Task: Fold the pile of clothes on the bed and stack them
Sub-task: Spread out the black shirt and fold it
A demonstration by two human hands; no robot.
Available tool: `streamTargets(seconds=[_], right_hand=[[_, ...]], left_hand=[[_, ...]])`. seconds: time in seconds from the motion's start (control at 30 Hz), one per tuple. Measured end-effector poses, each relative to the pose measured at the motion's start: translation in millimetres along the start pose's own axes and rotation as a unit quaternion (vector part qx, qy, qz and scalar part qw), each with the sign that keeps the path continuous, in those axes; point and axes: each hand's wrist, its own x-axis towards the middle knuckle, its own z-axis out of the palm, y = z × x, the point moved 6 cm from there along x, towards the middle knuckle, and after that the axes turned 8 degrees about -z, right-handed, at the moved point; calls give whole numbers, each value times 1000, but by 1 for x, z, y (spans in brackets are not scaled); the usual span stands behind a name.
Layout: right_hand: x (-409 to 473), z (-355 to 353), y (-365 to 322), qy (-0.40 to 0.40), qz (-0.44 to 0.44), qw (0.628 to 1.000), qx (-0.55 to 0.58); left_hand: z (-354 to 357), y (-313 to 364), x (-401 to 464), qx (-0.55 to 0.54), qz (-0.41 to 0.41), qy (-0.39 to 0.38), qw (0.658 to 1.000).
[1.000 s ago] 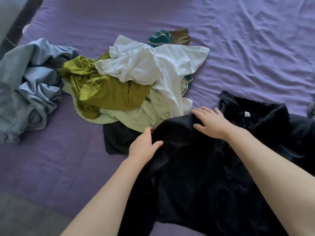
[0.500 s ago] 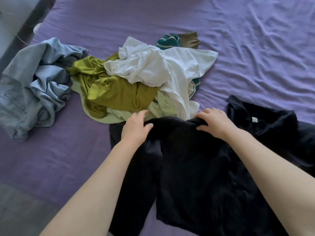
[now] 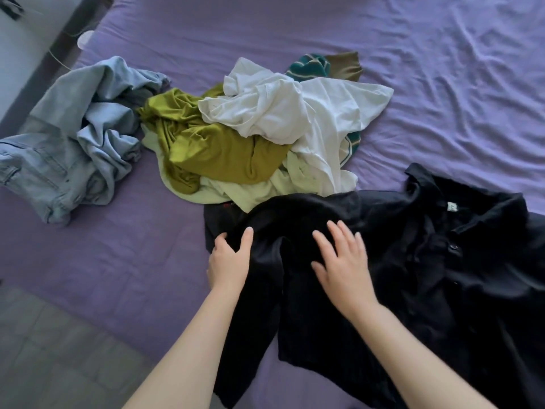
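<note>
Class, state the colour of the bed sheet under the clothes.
The bed sheet is plain purple, clearest in the head view.

The shirt (image 3: 413,276) in front of me is plain black, on a purple sheet (image 3: 442,84). Beyond it I see a white top (image 3: 309,113), an olive top (image 3: 221,154), a pale green top (image 3: 224,196), a teal knit (image 3: 309,66) with cream stripes and a brown piece (image 3: 345,64). The denim (image 3: 67,143) is light blue.

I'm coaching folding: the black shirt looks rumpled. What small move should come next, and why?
Probably pull the left hand outward to draw the bunched sleeve flat while the right hand presses the black shirt down: the left grips a fold, and the cloth between the hands is ridged.
</note>
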Motion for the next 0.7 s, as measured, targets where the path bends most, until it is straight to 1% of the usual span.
streamTargets(seconds=[0.1,0.17,0.2,0.27,0.33,0.4,0.47,0.53,0.57,0.63,0.67,0.7], right_hand=[[-26,28,-26,-57,-3,997,42],[-38,47,-39,-122,2,991,59],[-44,55,-41,-150,12,986,65],[-50,62,-41,-174,28,982,62],[-53,61,-36,-182,35,981,54],[-57,56,-28,-190,42,980,47],[-60,52,-22,-198,45,979,33],[-60,48,-20,-201,43,979,20],[-59,46,-20,-198,42,979,14],[-58,40,-19,-191,45,981,10],[-60,37,-18,-183,49,982,13],[-62,32,-17,-172,52,984,17]], left_hand=[[0,-23,-8,-44,-42,0,998],[2,-37,-15,-33,-60,-33,997],[4,-41,-19,-28,-55,-54,997],[2,-37,-26,-47,-12,-74,996],[-14,-12,-34,-91,59,-56,993],[-39,27,-37,-95,126,-32,987],[-65,71,-33,-49,173,-24,983],[-81,112,-22,32,205,-8,978],[-85,130,-17,100,218,16,971],[-82,154,-14,239,234,67,940],[-76,160,-17,276,239,79,928],[-68,161,-22,287,246,87,922]])
